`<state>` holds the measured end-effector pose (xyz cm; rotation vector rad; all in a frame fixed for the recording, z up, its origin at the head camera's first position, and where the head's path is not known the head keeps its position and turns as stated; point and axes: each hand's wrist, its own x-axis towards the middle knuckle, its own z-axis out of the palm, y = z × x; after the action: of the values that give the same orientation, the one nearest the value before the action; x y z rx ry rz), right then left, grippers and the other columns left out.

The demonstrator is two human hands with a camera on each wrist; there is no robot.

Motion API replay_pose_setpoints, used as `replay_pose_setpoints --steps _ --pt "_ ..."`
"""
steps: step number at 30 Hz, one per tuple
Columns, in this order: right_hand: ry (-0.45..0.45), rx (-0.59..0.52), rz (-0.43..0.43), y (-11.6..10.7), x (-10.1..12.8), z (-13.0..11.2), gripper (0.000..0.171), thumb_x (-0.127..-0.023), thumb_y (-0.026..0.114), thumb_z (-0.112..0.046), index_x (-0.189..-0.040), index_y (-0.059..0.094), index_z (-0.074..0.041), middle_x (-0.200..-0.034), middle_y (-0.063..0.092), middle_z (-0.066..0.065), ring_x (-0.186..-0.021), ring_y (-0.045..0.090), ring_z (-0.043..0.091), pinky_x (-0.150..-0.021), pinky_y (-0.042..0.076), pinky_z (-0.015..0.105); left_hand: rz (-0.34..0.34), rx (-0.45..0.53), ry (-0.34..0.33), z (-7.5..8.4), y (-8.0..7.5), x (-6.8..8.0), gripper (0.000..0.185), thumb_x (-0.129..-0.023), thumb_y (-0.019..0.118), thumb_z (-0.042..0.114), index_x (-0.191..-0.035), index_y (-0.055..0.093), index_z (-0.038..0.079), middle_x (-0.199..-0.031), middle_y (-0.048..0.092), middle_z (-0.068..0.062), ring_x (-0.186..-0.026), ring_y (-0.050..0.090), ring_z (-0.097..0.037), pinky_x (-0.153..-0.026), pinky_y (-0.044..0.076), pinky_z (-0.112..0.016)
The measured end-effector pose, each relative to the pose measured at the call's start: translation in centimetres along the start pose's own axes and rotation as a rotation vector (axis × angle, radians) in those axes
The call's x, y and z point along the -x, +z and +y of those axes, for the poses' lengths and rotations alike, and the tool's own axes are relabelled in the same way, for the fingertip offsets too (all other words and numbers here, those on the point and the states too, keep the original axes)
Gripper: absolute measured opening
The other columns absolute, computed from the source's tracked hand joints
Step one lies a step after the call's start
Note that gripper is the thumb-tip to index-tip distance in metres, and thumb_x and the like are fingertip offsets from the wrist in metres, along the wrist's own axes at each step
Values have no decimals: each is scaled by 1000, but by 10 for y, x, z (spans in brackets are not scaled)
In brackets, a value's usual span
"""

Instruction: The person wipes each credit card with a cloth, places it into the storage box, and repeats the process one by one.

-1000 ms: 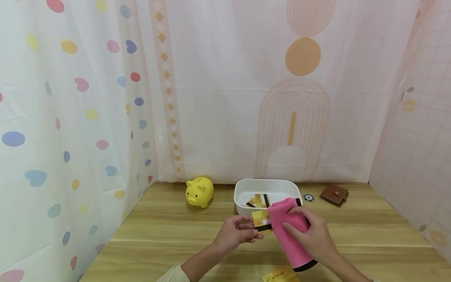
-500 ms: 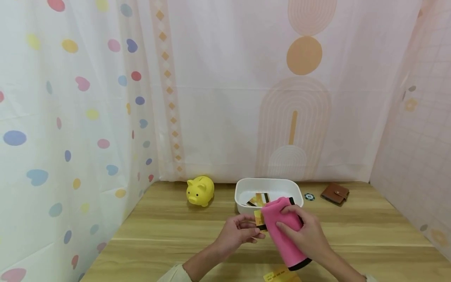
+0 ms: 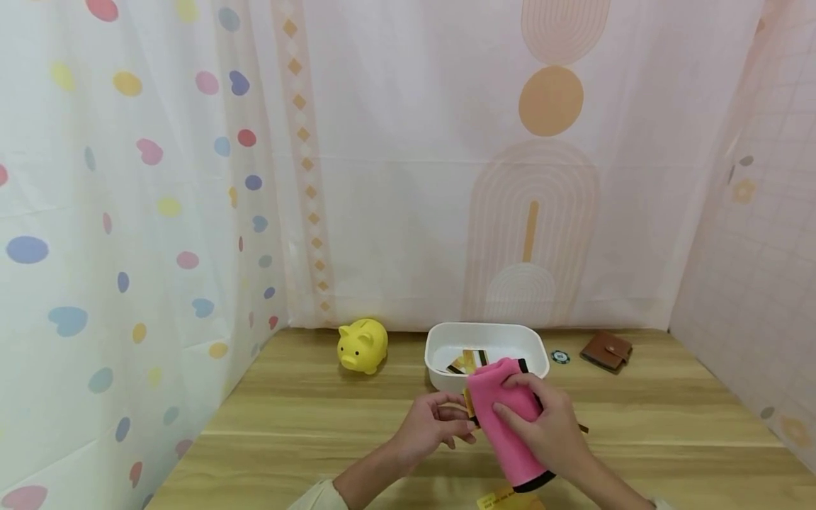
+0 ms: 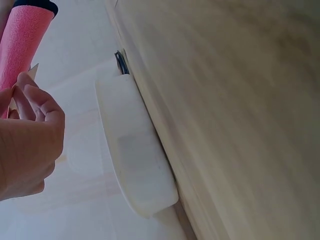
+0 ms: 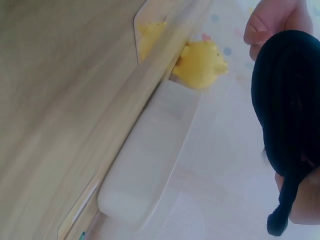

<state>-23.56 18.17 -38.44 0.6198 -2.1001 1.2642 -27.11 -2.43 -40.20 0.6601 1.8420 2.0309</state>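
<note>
My right hand (image 3: 519, 404) grips a pink pouch (image 3: 510, 439) with black trim, held slanted above the wooden table (image 3: 306, 425). Its black inside (image 5: 287, 95) fills the right wrist view. My left hand (image 3: 464, 421) pinches a yellow card (image 3: 469, 405) at the pouch's left edge. Only a thin strip of the card shows; the rest is hidden by the pouch. In the left wrist view my curled fingers (image 4: 35, 105) sit just below the pink pouch (image 4: 22, 42).
A white tray (image 3: 440, 340) with cards (image 3: 467, 361) in it stands just behind my hands. A yellow piggy bank (image 3: 363, 346) is to its left; a poker chip (image 3: 559, 356) and a brown wallet (image 3: 605, 350) lie to its right. Another yellow card (image 3: 510, 501) lies at the near edge.
The pouch has slid left over the yellow card, so much less of the card shows now. Both hands have drawn slightly closer together.
</note>
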Motion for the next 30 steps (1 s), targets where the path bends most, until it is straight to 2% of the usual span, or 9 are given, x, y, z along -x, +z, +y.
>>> replay_pose_setpoints --steps 4,9,17,30 --pt "-66 -6 7 4 1 2 35 -71 78 -6 -98 59 -16 -90 63 -1 -67 57 8 -48 48 25 -2 -46 16 -1 1 -1 26 -81 68 6 -107 64 3 -91 69 -15 -65 65 -14 -51 43 -21" --pt "-86 17 6 4 0 -1 33 -73 77 -7 -99 58 -16 -91 63 -1 -67 56 8 -48 48 24 39 -86 11 0 3 -1 24 -79 71 8 -102 66 5 -85 70 -11 -59 59 -11 -47 39 -19" --pt "-23 62 19 -1 0 0 31 -74 77 -11 -97 58 -19 -86 62 -5 -63 55 7 -47 47 24 85 -44 34 -2 6 -1 22 -79 69 -1 -100 64 -4 -87 69 -17 -64 60 -10 -53 47 -21" --pt "32 128 45 -10 0 15 30 -73 79 -14 -95 60 -20 -86 61 -6 -65 55 8 -49 47 24 126 -81 31 0 5 1 23 -78 69 0 -100 64 -2 -88 68 -17 -66 58 -11 -55 46 -21"
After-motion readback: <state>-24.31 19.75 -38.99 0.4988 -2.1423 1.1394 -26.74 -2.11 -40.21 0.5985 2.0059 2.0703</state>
